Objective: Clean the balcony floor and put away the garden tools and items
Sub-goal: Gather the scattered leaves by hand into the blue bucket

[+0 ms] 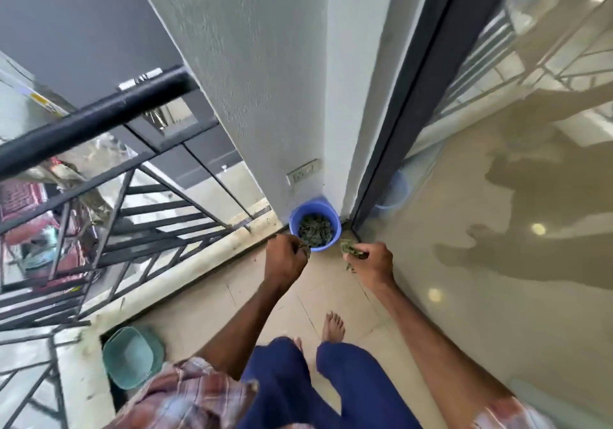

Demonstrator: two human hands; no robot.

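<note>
A blue bucket stands on the balcony floor in the corner by the white pillar, filled with dark green leaves. My left hand hovers just left of the bucket's near rim, fingers curled round a small clump of leaf litter. My right hand is to the bucket's right, gripping a bunch of green leaves that stick out toward the bucket.
A black metal railing runs along the left edge with a raised kerb. A teal tub sits by the kerb near my left side. A glass sliding door bounds the right. My bare feet stand on beige floor tiles.
</note>
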